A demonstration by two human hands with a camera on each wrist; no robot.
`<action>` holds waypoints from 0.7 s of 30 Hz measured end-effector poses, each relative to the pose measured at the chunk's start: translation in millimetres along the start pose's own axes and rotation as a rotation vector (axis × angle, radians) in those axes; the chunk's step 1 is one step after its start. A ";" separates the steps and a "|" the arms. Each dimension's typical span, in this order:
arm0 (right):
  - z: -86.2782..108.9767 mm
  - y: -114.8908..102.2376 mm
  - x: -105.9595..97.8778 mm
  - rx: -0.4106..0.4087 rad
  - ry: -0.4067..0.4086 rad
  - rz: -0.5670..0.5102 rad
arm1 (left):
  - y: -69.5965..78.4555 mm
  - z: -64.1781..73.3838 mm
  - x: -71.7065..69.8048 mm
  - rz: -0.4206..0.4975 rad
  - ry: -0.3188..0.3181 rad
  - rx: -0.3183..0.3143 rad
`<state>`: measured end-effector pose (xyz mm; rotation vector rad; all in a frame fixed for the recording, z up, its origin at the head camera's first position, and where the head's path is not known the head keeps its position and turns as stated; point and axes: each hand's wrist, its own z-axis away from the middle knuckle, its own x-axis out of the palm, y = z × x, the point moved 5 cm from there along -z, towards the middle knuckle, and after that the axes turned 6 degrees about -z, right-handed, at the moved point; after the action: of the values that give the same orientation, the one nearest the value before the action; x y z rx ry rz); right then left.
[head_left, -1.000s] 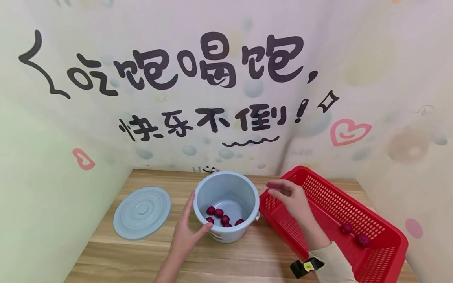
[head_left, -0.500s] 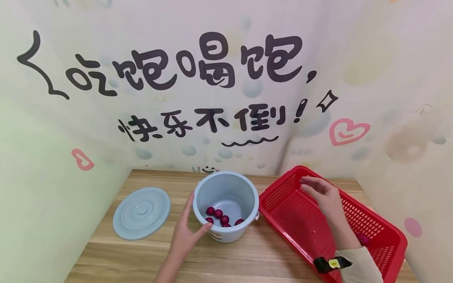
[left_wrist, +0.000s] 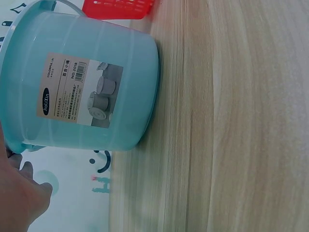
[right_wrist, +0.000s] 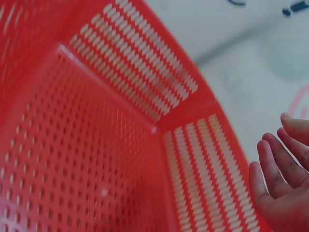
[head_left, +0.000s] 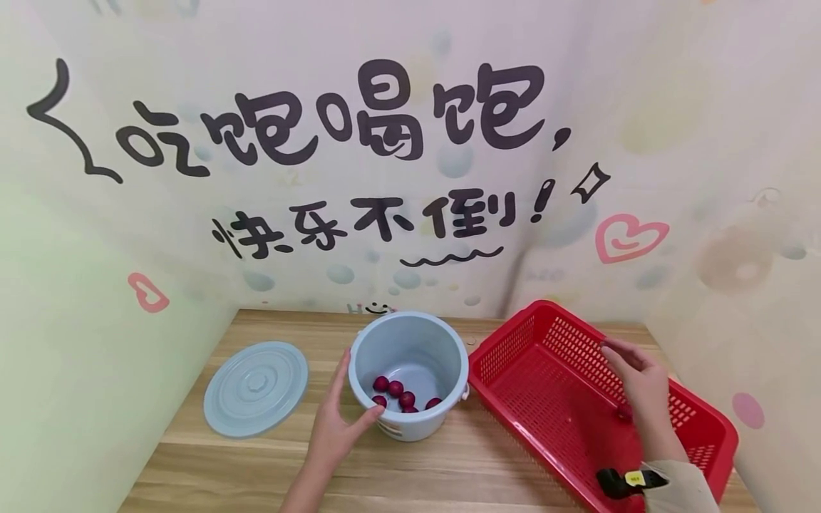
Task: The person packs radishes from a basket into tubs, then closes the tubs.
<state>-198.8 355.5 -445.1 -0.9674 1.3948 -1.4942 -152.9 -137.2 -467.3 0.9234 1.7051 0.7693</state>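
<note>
A light blue bucket (head_left: 420, 429) with several small dark red round fruits (head_left: 395, 388) inside stands in the middle of the table. My left hand (head_left: 335, 422) holds its left side, thumb at the near rim and fingers along the outer wall. In the left wrist view the bucket (left_wrist: 130, 92) shows a label, with the hand (left_wrist: 24, 193) at its rim. Over the right part of a red basket (head_left: 513, 356) hovers my right hand (head_left: 646, 399), fingers loosely bent around nothing. One dark red fruit (head_left: 623, 412) shows in the basket, partly behind that hand.
The round light blue lid (head_left: 256, 388) lies flat on the wooden table (head_left: 256, 477), left of the bucket. The basket stands at an angle close to the bucket's right side. A wall with printed writing (head_left: 385, 217) closes off the back.
From beside the bucket's right rim, my right hand has moved right, across to the basket's far right part. The left hand stays on the bucket.
</note>
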 end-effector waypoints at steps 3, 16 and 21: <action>-1.2 13.6 -15.1 0.077 0.112 -0.003 | -0.6 -0.3 0.4 -0.004 0.002 0.008; -5.6 46.5 -39.1 0.324 0.214 0.311 | 1.0 -0.6 0.2 0.005 -0.006 -0.007; -9.5 53.5 -37.2 0.310 0.058 0.442 | 1.4 -0.8 -0.5 0.005 -0.002 -0.005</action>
<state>-191.1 393.0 -498.7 -0.3937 1.2662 -1.3525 -153.3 -137.0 -465.7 0.9252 1.6990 0.7748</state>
